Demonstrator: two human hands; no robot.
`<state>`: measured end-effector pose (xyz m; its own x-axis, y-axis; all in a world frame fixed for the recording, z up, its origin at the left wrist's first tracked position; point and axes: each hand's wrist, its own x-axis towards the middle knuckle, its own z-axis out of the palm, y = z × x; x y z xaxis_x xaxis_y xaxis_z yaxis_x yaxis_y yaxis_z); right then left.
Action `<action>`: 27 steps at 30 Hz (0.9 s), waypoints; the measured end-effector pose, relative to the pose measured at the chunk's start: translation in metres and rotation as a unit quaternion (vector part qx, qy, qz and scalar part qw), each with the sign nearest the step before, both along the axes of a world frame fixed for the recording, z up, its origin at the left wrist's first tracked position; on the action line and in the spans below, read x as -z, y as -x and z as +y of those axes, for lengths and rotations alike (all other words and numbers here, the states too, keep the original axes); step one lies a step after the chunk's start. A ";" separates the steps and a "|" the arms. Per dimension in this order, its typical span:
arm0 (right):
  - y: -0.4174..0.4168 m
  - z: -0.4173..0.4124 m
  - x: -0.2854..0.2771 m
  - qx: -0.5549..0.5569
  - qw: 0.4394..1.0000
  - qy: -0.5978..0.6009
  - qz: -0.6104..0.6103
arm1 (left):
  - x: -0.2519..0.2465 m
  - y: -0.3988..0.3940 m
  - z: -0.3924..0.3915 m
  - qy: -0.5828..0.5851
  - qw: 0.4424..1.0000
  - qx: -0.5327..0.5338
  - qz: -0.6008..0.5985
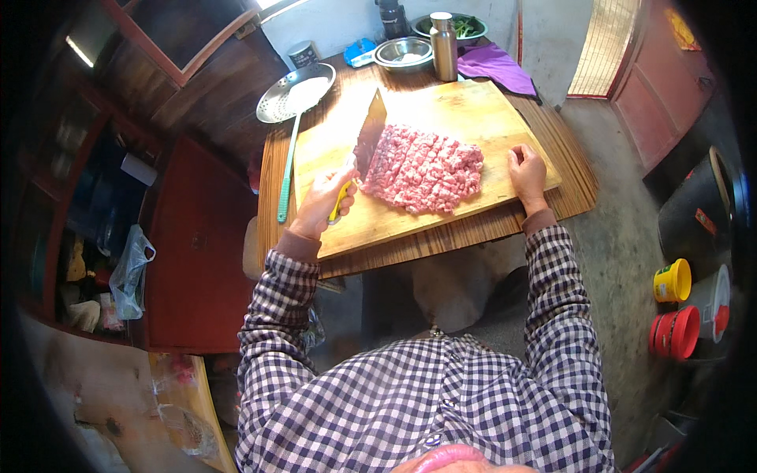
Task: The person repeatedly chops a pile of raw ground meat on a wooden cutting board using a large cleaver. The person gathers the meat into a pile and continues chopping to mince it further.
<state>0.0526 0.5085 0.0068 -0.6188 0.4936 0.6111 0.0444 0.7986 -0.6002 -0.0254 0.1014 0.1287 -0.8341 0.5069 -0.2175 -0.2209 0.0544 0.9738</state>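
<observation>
My left hand point(326, 200) grips the yellow handle of a broad-bladed kitchen knife point(371, 130). Its blade stands along the left edge of a flattened slab of minced raw meat point(423, 168), which bears several parallel cut lines. The meat lies on a thick wooden cutting board point(491, 124), brightly lit at its far left. At the board's right edge rests my right hand point(527, 172), its fingers curled in, with nothing seen in it. The lower edge of the blade is partly hidden by the meat and glare.
Left of the board lies a perforated skimmer point(295, 91) with a green handle. Behind stand metal bowls point(403, 54), a steel bottle point(444, 47), a purple cloth point(500, 68) and a basin of greens point(467, 26). Buckets point(674, 332) sit on the floor at right.
</observation>
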 end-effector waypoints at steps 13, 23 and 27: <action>-0.001 0.000 0.002 0.008 1.000 0.018 -0.011 | 0.007 0.000 -0.004 0.021 0.999 -0.008 0.034; -0.002 -0.002 -0.001 -0.003 0.999 0.032 -0.023 | 0.009 -0.003 -0.002 -0.017 0.999 0.001 -0.037; -0.004 -0.001 0.001 0.000 1.000 0.010 -0.025 | 0.011 0.001 -0.011 -0.040 0.999 -0.008 -0.009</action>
